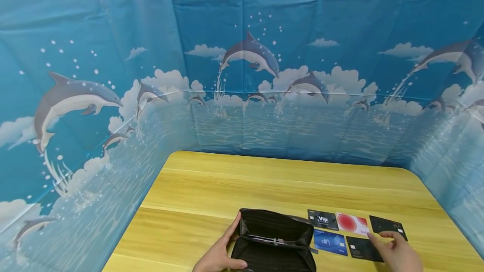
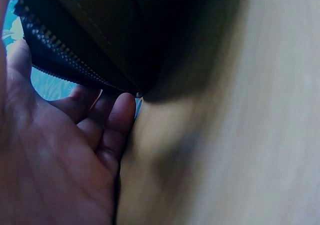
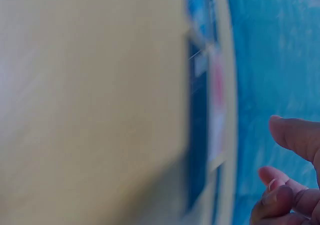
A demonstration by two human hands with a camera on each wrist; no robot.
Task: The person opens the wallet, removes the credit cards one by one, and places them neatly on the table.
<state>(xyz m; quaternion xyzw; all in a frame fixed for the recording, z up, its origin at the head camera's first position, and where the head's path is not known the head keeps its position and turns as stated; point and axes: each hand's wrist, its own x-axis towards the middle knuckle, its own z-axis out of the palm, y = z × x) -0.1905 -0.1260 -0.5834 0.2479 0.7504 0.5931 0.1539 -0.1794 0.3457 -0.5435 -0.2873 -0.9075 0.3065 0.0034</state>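
Note:
A black zip wallet point(image 1: 274, 257) lies spread wide at the table's front, its lined pockets showing. My left hand point(image 1: 221, 249) grips its left side, thumb over the front edge and a finger up along the back corner. In the left wrist view, fingertips point(image 2: 122, 110) press at the end of the toothed zip. Above the cards to the right hovers my right hand point(image 1: 397, 253), thumb and fingers apart, with nothing between them. Nearest it are a black VIP card point(image 1: 363, 250), a red-and-white card point(image 1: 351, 223) and a plain black card point(image 1: 385, 225).
A black Vip card point(image 1: 323, 220) and a blue VIP card point(image 1: 330, 241) lie just right of the wallet. The yellow wood-grain table point(image 1: 280, 179) has rounded far corners. Behind it hangs a blue dolphin-print curtain point(image 1: 242, 116).

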